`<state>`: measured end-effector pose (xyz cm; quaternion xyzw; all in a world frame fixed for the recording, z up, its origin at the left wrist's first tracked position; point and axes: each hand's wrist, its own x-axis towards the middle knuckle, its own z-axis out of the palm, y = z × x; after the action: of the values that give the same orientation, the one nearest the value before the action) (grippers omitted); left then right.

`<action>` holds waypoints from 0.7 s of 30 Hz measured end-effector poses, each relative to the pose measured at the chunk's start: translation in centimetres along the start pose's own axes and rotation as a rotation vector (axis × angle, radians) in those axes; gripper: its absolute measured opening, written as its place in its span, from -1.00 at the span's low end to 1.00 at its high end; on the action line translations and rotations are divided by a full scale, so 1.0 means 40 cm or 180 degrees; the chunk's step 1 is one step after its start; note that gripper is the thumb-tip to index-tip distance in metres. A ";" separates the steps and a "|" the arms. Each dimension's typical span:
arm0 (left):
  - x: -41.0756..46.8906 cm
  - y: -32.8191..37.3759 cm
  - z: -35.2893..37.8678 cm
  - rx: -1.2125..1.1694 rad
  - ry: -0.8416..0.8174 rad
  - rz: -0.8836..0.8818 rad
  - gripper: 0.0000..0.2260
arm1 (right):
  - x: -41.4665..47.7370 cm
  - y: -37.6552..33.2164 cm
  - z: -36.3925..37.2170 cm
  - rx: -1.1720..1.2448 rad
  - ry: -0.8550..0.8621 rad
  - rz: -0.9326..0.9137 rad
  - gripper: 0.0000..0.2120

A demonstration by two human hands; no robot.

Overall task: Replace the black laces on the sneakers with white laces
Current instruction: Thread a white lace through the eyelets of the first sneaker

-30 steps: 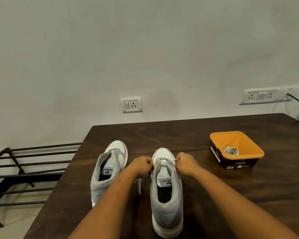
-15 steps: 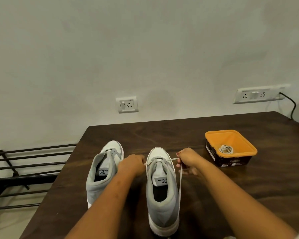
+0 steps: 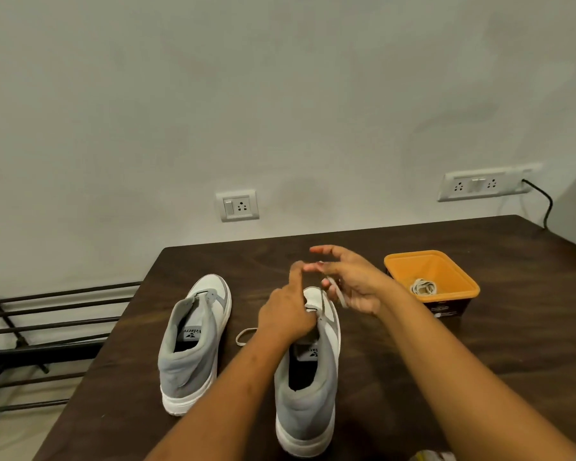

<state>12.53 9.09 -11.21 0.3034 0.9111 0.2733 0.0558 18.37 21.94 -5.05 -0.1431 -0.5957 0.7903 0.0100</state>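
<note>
Left hand grips the front of the right-side sneaker, index finger up. Right hand, fingers loosely curled, holds the white lace above the toe. Lace tail lies on the table beside the left-side sneaker.

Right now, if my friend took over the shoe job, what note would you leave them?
Left hand rests on the front of the nearer sneaker, index finger up; its grip is hidden.
Right hand holds the white lace between spread fingers, coming up from that sneaker.
Other sneaker, to its left, shows no lace; a spare lace lies coiled in the orange tub.
Done: no black laces show. Left: thread both sneakers.
</note>
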 end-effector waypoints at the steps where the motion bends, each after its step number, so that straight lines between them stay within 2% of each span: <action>1: 0.003 -0.008 0.003 0.0013 0.0000 -0.0015 -0.27 | 0.000 -0.012 -0.007 0.0098 0.0050 -0.0138 -0.77; 3: 0.007 -0.022 0.014 -0.0188 -0.0133 -0.0024 -0.34 | -0.002 -0.030 -0.025 0.0148 0.0131 -0.0309 -0.77; 6: 0.013 -0.033 0.020 -0.0087 -0.0179 -0.0044 -0.57 | -0.011 -0.032 -0.038 -0.0232 0.0104 -0.0369 -0.77; 10: 0.015 -0.013 0.034 0.0299 -0.0202 -0.0191 -0.48 | 0.005 0.004 -0.038 -0.0518 0.0400 -0.0427 -0.77; 11: 0.015 -0.008 0.037 0.0304 -0.0248 -0.0254 -0.44 | 0.018 0.021 -0.046 -0.1047 0.0605 -0.0476 -0.73; 12: 0.014 -0.004 0.039 0.0294 -0.0310 -0.0292 -0.41 | 0.033 0.042 -0.059 -0.1976 0.0781 -0.0484 -0.66; 14: 0.013 -0.002 0.041 0.0288 -0.0386 -0.0309 -0.40 | 0.056 0.088 -0.077 -0.3695 0.0646 -0.0213 -0.54; 15: 0.014 -0.002 0.041 0.0290 -0.0400 -0.0306 -0.41 | 0.065 0.111 -0.081 -0.4146 0.0476 -0.0021 -0.54; 18: 0.017 -0.007 0.043 0.0300 -0.0409 -0.0314 -0.45 | 0.079 0.150 -0.072 -0.4492 0.0311 0.0301 -0.64; 21: 0.019 -0.008 0.051 0.0235 -0.0317 -0.0327 -0.52 | 0.086 0.157 -0.052 -0.4737 0.0571 0.0141 -0.73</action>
<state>12.30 10.26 -13.03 0.2714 0.9310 0.2208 0.1038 16.55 22.73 -12.25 -0.1880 -0.9667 0.1640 -0.0568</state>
